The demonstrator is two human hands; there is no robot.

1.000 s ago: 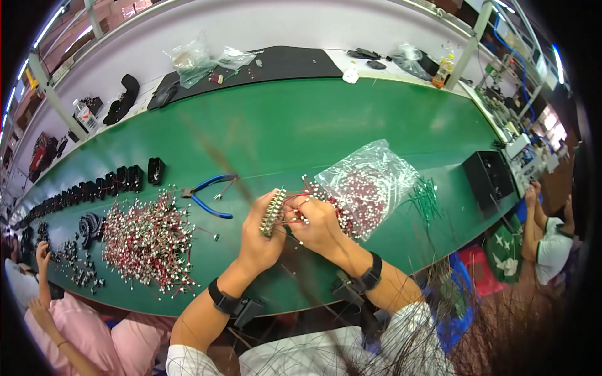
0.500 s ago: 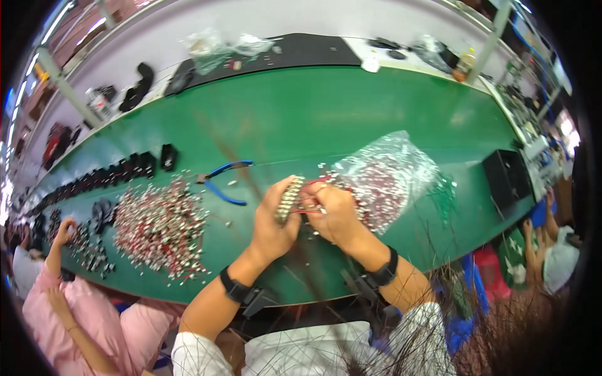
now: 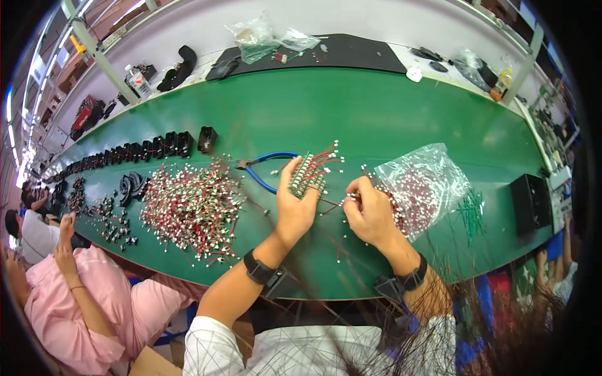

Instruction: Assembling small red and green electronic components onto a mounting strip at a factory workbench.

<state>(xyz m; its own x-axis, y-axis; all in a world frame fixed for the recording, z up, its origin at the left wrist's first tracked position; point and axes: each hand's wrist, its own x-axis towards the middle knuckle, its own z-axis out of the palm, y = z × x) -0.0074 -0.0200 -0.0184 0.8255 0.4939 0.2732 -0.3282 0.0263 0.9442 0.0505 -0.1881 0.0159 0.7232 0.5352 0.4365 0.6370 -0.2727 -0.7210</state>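
Observation:
My left hand (image 3: 295, 210) holds a bundle of small wired parts (image 3: 311, 172) with red leads, lifted just above the green table (image 3: 376, 106). My right hand (image 3: 370, 210) pinches a few red-wired parts at the mouth of a clear plastic bag (image 3: 429, 182) full of the same parts. The two hands are a short gap apart. Blue-handled pliers (image 3: 266, 164) lie just behind my left hand.
A large loose heap of red-wired parts (image 3: 194, 210) lies to the left. A row of black housings (image 3: 144, 150) runs along the far left. Green wires (image 3: 473, 210) and a black box (image 3: 530, 203) sit at right. A person in pink (image 3: 81, 301) sits at left.
My hands have drawn slightly apart, the left keeping the bundle and the right reaching to the bag's mouth. The view has shifted a little.

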